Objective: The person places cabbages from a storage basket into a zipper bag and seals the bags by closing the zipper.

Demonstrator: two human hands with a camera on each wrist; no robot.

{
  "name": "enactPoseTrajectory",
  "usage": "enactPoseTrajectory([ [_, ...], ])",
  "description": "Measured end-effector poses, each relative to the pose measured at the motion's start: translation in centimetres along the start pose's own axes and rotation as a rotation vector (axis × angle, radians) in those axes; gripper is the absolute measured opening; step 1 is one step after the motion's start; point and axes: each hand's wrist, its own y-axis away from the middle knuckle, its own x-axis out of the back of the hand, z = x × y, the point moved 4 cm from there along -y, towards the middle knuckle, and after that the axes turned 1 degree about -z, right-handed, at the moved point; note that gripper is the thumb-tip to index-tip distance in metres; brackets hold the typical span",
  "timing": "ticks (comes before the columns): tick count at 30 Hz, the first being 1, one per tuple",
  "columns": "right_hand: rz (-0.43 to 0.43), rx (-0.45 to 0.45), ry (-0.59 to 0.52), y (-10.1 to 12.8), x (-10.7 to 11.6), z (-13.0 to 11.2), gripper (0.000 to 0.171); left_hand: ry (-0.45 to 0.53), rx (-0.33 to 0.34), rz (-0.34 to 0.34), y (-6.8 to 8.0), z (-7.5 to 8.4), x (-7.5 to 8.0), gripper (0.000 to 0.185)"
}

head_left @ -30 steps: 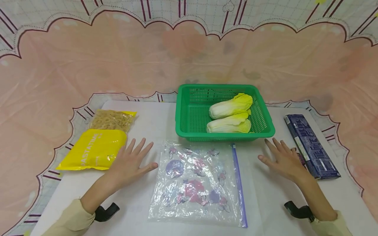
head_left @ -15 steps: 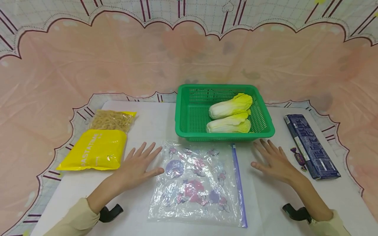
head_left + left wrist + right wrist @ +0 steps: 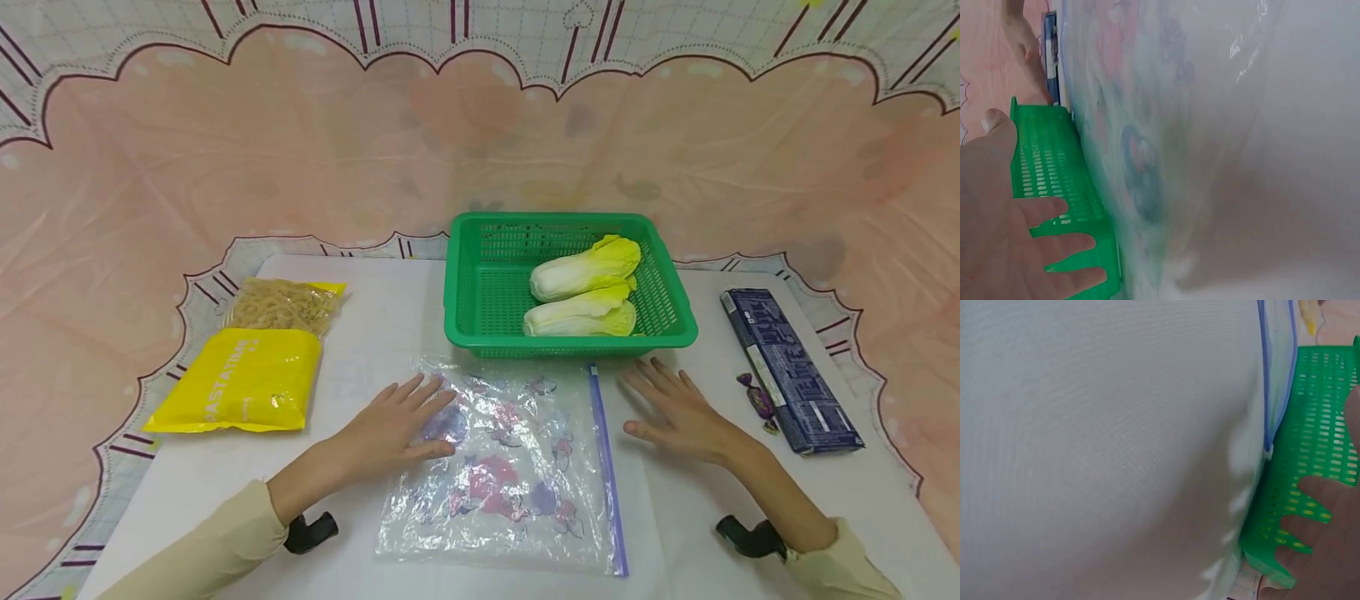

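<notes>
A transparent zip bag (image 3: 517, 467) with pink and purple prints lies flat in front of me, its purple slider edge (image 3: 609, 483) on the right. Over the bag's upper left part hovers my left hand (image 3: 397, 425), fingers spread and holding nothing. To the right of the slider edge is my right hand (image 3: 678, 417), also spread and holding nothing, its fingertips near the green basket's front. The green plastic basket (image 3: 463, 341) stands behind the bag with two heads of napa cabbage (image 3: 585, 271) inside. In the left wrist view, the left fingers (image 3: 1066, 247) overlap the basket's side.
On the left, a yellow pasta bag (image 3: 240, 383) lies by a clear-windowed bag of pasta (image 3: 285, 307). To the right are a long dark blue box (image 3: 793, 375) and a small purple wrapped candy (image 3: 759, 403). Behind the white table hangs a patterned cloth (image 3: 480, 142).
My left hand has moved right, from beside the yellow pasta bag to over the zip bag. My right hand has shifted left, away from the blue box, uncovering the candy.
</notes>
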Motion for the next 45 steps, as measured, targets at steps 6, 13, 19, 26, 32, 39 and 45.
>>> enactPoseTrajectory([
  [6, 0.008, 0.056, 0.005, 0.1, -0.1, -0.6, 0.076, -0.021, -0.066, -0.021, -1.1, 1.6, -0.5, 0.075],
  [13, -0.007, 0.079, 0.030, 0.4, -0.6, -0.7, 0.075, -0.031, -0.137, -0.053, -3.0, 3.8, -1.0, 0.071],
  [19, -0.007, 0.116, 0.037, 0.9, -1.2, -0.8, 0.073, -0.027, -0.196, -0.080, -5.7, 6.0, -1.8, 0.067],
  [26, -0.007, 0.143, 0.045, 1.6, -1.7, -1.1, 0.072, -0.077, -0.279, -0.097, -8.3, 8.6, -2.3, 0.064],
  [32, -0.022, 0.156, 0.033, 1.9, -1.9, -1.3, 0.071, -0.125, -0.329, -0.105, -10.4, 10.4, -2.8, 0.065],
  [39, -0.026, 0.212, 0.040, 2.2, -2.5, -1.2, 0.071, -0.156, -0.353, -0.103, -13.0, 11.4, -3.5, 0.063],
  [45, -0.027, 0.238, 0.042, 2.5, -2.7, -1.3, 0.071, -0.111, -0.368, -0.124, -14.6, 12.0, -3.7, 0.054],
])
